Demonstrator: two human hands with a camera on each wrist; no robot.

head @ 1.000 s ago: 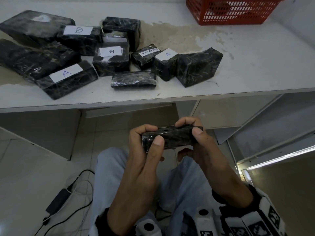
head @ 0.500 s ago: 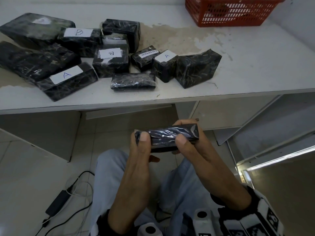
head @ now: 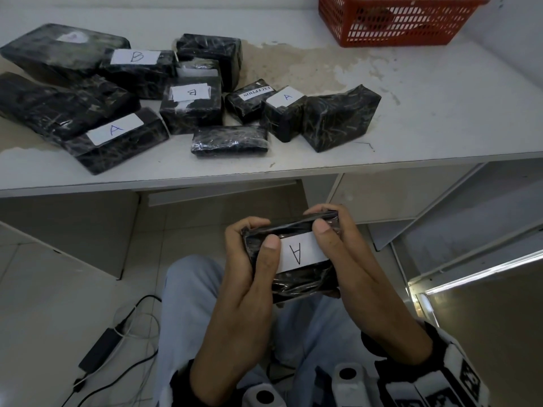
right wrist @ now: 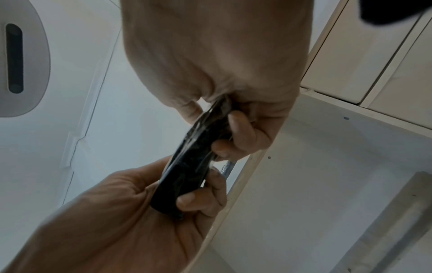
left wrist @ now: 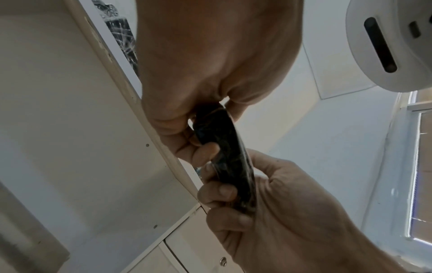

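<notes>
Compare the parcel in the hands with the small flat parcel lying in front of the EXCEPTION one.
The held parcel shows a white label marked A; the table parcel shows none. The left hand and right hand grip the held parcel below the table edge; the table parcel lies untouched. The held parcel tilts toward the camera; the table parcel lies flat. Both are flat, in glossy black wrap.

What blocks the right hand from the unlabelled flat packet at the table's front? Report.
Likely yes, once freed: the flat packet lies on the table near its edge, nothing before it. Now the right hand and left hand both grip the A-labelled packet.
</notes>
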